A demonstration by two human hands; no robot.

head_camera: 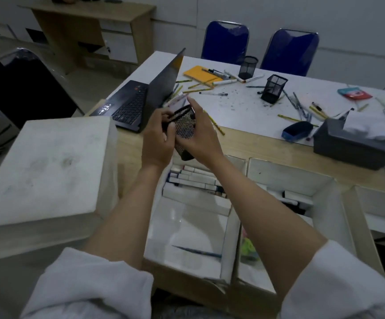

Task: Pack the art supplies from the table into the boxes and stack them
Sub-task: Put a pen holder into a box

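Both hands hold a black mesh pen cup (184,128) tilted above the table. My left hand (158,137) grips its rim and left side with curled fingers. My right hand (200,132) wraps round its right side, fingers extended along it. Below them stands an open white box (229,229) with several markers (193,178) lined at its far end and a blue pen (198,250) near its front. A second open white box (325,212) sits to the right, holding a few items. Pens and pencils (302,109) lie scattered across the white tabletop.
A closed white box (46,171) stands at the left. An open laptop (145,100) is behind the hands. Two more mesh cups (248,67) (273,88), an orange notebook (202,74), a blue eraser (297,131) and a grey tray (352,148) sit on the table. Two blue chairs (288,51) stand behind.
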